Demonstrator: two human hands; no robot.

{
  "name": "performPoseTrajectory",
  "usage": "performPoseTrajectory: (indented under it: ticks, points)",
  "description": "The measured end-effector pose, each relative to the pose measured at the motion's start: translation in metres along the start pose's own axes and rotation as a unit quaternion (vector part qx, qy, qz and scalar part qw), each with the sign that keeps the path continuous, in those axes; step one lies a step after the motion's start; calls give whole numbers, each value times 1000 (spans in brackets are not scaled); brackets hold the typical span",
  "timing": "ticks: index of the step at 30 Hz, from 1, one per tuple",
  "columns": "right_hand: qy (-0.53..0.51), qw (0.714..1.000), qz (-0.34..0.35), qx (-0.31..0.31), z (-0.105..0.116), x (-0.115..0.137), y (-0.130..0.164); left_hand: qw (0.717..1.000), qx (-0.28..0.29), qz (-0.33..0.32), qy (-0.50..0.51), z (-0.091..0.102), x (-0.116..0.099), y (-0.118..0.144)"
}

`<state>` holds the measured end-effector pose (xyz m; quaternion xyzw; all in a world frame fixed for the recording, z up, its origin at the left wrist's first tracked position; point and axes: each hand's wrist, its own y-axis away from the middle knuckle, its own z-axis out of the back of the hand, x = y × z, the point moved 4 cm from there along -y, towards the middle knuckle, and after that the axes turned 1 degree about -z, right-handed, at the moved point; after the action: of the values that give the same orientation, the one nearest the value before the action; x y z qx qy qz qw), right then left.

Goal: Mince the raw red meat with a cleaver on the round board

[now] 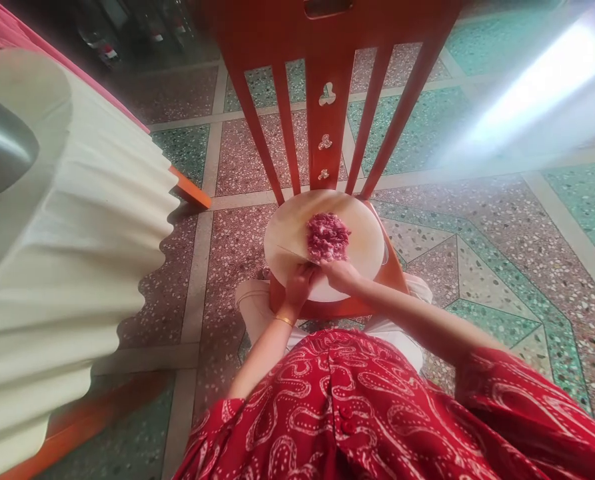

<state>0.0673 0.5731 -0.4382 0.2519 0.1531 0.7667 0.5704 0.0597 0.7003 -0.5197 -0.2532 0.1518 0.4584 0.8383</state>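
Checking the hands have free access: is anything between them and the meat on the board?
Nothing visible. The meat lies bare on the board. The right hand is at its near edge; the left hand holds a knife beside it.

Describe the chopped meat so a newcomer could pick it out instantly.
Find the red wooden chair at top centre; a pale round cutting board rests on its seat. The chopped meat is the pink-red heap on that board, just above the right hand.

Chair back slats (pixel 327 120) block far side of board (pixel 287 233); meat pile (pixel 328 237) centre; left board bare.
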Motion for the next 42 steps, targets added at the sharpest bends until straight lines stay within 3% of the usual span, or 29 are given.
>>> performPoseTrajectory:
  ticks: [5,11,16,21,26,34,40,42]
  points:
    - [5,998,-62,12,-11,-34,41,1000,-10,21,8,2,1,2]
    - [-7,998,-59,8,-10,-16,59,998,-32,-6,-61,7,-7,1]
    - [-10,997,-71,32,-9,-14,65,997,-36,-17,-61,7,-7,0]
    - [1,997,-48,58,-3,-5,45,998,-29,-19,-52,5,-4,-1]
    - [-16,1000,3,26,10,16,8,998,-26,-35,-44,5,-5,-2]
    - [13,995,-46,82,-16,-34,47,1000,0,9,-7,-1,0,1]
    - [-20,1000,11,10,-3,7,-8,1000,-9,9,3,0,0,0]
    - [-27,999,18,-16,0,12,-12,1000,-8,0,-2,1,-2,-1]
